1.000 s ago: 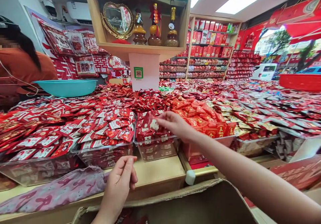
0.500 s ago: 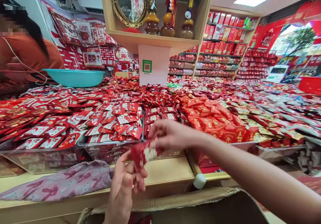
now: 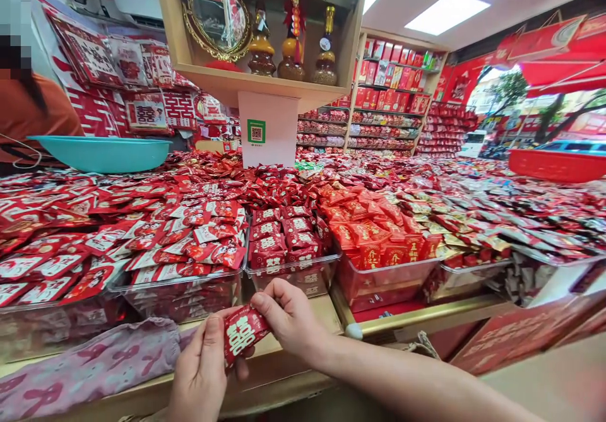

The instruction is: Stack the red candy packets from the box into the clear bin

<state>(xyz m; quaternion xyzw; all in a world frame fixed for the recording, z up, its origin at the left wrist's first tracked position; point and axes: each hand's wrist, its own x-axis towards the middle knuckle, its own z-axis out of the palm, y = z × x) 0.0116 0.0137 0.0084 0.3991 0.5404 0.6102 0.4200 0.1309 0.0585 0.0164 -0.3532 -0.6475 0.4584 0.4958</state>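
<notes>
Between my two hands is a small dark red packet (image 3: 242,334) printed with a white double-happiness sign, its printed face toward me. My left hand (image 3: 202,365) grips its left end, thumb on top and fingers beneath. My right hand (image 3: 285,315) pinches its upper right end between thumb and fingers. Just beyond stands a clear plastic bin (image 3: 311,278) holding rows of matching dark red packets (image 3: 267,229). To its right, a bin of brighter red packets (image 3: 367,242) with gold print is heaped high.
More clear bins (image 3: 177,293) of red-and-white packets line the left. A pink patterned cloth (image 3: 95,368) lies on the front ledge. Farther back are a teal basin (image 3: 101,154), a red basin (image 3: 556,164), a QR-code panel (image 3: 269,147) under a display cabinet (image 3: 265,84), and a person in orange (image 3: 42,110).
The packet, blurred before, is now steady and flat between both hands. My right hand has come down and closer. The view has turned right, and the cardboard box has mostly left the bottom edge.
</notes>
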